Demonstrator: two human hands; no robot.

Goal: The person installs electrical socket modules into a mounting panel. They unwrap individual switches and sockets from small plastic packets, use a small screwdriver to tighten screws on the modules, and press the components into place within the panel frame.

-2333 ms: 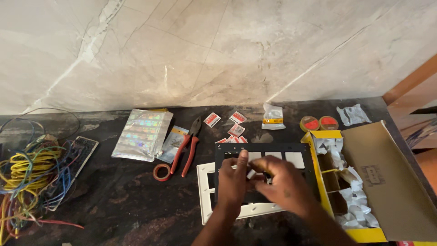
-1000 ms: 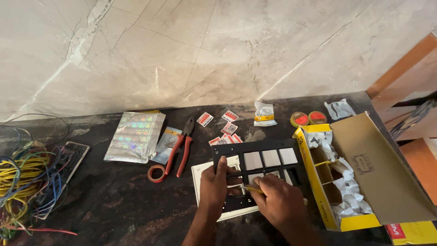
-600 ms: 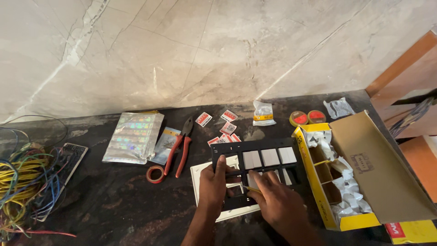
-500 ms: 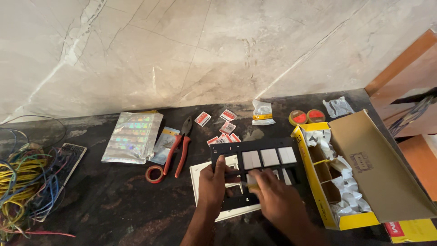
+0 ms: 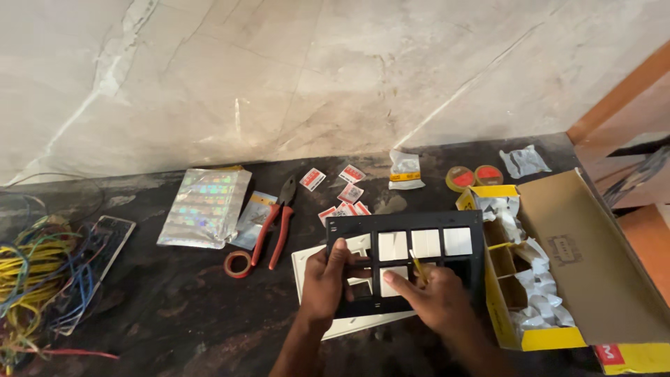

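A black switch frame (image 5: 405, 230) with several white switch modules in its top row lies on a white cover plate (image 5: 307, 262) on the dark counter. My left hand (image 5: 328, 283) grips the frame's left edge, thumb on top. My right hand (image 5: 433, 300) rests on the frame's lower middle and holds a thin yellow-handled tool (image 5: 417, 265) whose tip points into the frame by a white module (image 5: 393, 274).
An open yellow box (image 5: 502, 314) of white wrapped modules stands at the right. Red-handled pliers (image 5: 273, 223), a tape ring (image 5: 238, 263), a shiny foil packet (image 5: 206, 206), small red-and-white packets (image 5: 345, 199), two tape rolls (image 5: 474, 176) and tangled coloured wires (image 5: 35, 279) lie around.
My view has shifted slightly. Both hands stay on the black frame; my right hand has moved a little lower over the bottom row with the yellow tool.
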